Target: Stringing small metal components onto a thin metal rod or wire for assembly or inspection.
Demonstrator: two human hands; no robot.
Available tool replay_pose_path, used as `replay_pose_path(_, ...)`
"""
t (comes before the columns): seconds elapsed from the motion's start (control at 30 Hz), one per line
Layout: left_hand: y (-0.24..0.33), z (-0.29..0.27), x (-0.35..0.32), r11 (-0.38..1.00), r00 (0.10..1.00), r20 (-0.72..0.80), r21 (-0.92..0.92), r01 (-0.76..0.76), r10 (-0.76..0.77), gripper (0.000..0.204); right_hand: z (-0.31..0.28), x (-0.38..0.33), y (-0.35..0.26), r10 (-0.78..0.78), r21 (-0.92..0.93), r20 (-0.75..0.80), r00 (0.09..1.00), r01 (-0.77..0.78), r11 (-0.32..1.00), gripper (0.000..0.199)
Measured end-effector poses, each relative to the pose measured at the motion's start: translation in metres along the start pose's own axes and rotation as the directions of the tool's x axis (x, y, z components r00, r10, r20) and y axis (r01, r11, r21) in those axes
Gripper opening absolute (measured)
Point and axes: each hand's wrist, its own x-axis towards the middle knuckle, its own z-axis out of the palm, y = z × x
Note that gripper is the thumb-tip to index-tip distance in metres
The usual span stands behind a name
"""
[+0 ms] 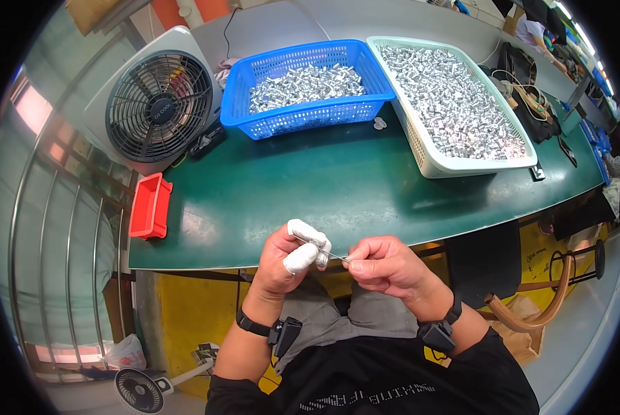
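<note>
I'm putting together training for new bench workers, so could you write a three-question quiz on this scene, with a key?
1. Multiple choice: what stands directly to the right of the blue basket?
A) the large fan
B) the pale basket
C) the red tray
2. True or false: both baskets contain small silvery metal parts.
3. Fill the gap: the thin rod reaches from the right hand to the ____ hand, which wears white finger covers.

Key:
1. B
2. True
3. left: the left hand has the covers on and pinches the rod's other end.
</note>
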Motion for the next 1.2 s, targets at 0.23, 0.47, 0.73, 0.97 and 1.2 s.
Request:
replay_pose_path(0.23, 0.005, 0.013, 0.003, 0.973, 0.902, -0.379, 0.021, 0.232, -0.207, 0.004, 0.017, 0.007, 0.009, -0.753, -0.895, 0.433, 0.495, 0.334, -0.295, 0.003)
replay_pose_path(0.47, 0.008, 0.025, -0.001, 0.992, 0.986, -0.115, 0.009, 0.123, -0.121, 0.006, 0.007, -0.012, -0.003, -0.558, -0.724, 0.026, 0.829, 0.400, 0.561, 0.004)
replay_pose_path(0.73, 0.007, 0.014, -0.002, 0.981, 0.993, -0.073, 0.161, 0.108, -0.097, 0.010, 0.005, -0.005, 0.012, -0.490, -0.620, 0.000, 0.872, 0.384, 0.684, 0.004)
replay_pose_path(0.97, 0.003, 0.031, 0.003, 0.945, 0.863, -0.400, -0.020, 0.327, -0.308, 0.014, 0.012, -0.001, 0.005, -0.703, -0.835, 0.550, 0.450, 0.276, -0.477, 0.004)
replay_pose_path(1.2, 0.002, 0.008, -0.004, 0.981, 0.968, -0.236, 0.152, 0.123, -0.084, 0.012, 0.008, -0.015, -0.007, -0.343, -0.511, -0.174, 0.923, 0.213, 0.833, 0.002)
